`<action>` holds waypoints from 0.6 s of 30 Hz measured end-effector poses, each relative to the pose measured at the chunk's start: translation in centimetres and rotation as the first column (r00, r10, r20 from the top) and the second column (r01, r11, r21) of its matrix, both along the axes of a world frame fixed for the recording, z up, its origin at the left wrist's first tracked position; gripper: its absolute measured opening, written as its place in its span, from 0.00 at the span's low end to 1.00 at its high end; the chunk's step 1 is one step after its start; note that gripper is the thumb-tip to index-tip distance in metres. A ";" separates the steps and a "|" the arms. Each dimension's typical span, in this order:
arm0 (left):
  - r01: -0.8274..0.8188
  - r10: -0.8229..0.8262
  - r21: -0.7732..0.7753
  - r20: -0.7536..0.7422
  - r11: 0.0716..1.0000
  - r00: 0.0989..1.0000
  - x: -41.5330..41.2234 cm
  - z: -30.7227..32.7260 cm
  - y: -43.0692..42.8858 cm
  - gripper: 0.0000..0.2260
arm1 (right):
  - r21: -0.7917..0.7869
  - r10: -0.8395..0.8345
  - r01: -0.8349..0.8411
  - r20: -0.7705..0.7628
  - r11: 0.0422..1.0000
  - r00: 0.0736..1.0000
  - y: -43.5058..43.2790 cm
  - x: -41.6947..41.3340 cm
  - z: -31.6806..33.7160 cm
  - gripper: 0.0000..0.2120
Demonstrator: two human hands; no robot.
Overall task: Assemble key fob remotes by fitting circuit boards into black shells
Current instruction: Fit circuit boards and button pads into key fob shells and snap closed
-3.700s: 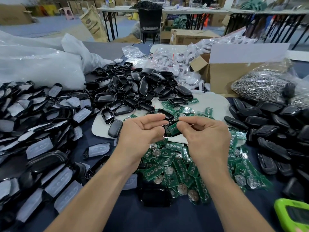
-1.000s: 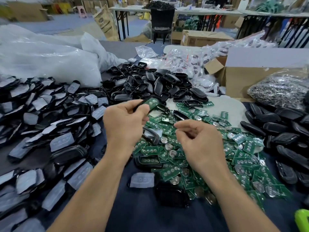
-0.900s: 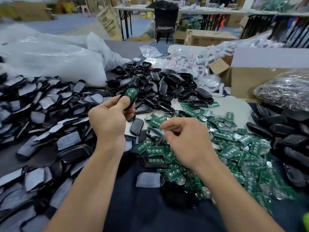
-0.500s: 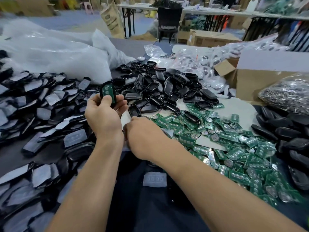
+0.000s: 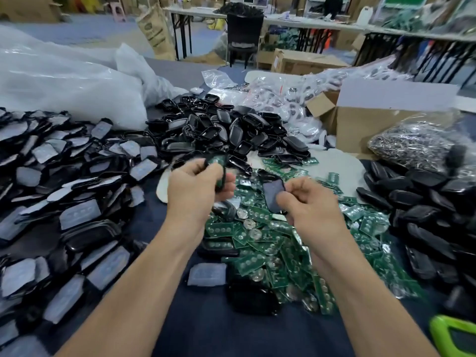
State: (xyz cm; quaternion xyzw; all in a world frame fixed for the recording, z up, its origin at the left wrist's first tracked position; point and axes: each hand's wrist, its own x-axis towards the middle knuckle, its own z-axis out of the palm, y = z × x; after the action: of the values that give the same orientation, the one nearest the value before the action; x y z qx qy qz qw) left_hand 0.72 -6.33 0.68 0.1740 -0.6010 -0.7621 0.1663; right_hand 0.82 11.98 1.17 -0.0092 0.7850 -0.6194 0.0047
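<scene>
Dark blue worktable (image 5: 231, 331) fills the frame and is loaded with parts. A heap of green circuit boards (image 5: 270, 243) lies at centre right, empty black shells (image 5: 226, 132) are piled at upper centre, padded shells (image 5: 64, 191) cover the left, and more dark shell halves (image 5: 425, 207) line the right edge. Left hand (image 5: 198, 186), centre frame, grips a loaded shell (image 5: 215, 164), black with a green board in it, at its fingertips; blur hides how the board sits. Right hand (image 5: 309, 202), just right of it, pinches a second shell piece (image 5: 273, 193) between thumb and fingers, above the board heap. Hands are apart, and the held parts do not touch. Cardboard box (image 5: 360, 124) stands at upper right.
</scene>
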 end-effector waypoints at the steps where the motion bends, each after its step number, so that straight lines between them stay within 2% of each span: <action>1: 0.077 -0.077 -0.018 0.017 0.997 0.997 0.2 -0.2 0.9 0.06 | -0.055 -0.021 0.022 0.036 0.998 0.999 0.7 0.1 -0.4 0.10; 4: 0.231 -0.229 -0.076 0.036 0.970 0.973 0.8 -0.6 3.0 0.03 | -0.203 -0.015 0.037 0.111 0.978 0.994 2.1 0.4 -0.7 0.10; 8: 0.345 -0.337 -0.112 0.085 0.932 0.938 1.3 -0.6 4.2 0.16 | -0.248 -0.028 0.043 0.065 0.968 0.997 2.8 0.5 -1.1 0.12; 10: 0.339 -0.318 -0.188 0.134 0.922 0.939 1.4 -0.8 4.6 0.19 | -0.240 -0.072 0.077 0.028 0.968 0.997 2.6 0.5 -1.4 0.12; 13: 0.275 -0.243 -0.329 0.135 0.903 0.961 1.4 -0.8 5.1 0.15 | -0.178 -0.127 0.120 -0.029 0.977 0.991 2.5 0.1 -2.0 0.08; 18: 0.211 -0.218 -0.346 0.018 0.914 0.976 1.5 -0.6 5.7 0.07 | -0.043 -0.101 0.095 -0.178 0.995 0.979 1.8 0.4 -2.2 0.06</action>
State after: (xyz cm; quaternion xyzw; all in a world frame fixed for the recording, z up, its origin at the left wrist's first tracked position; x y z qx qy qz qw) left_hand 2.27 -0.66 0.10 0.0674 -0.7393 -0.6598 0.1160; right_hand 1.24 13.75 -1.05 -0.0264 0.7709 -0.6290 -0.0971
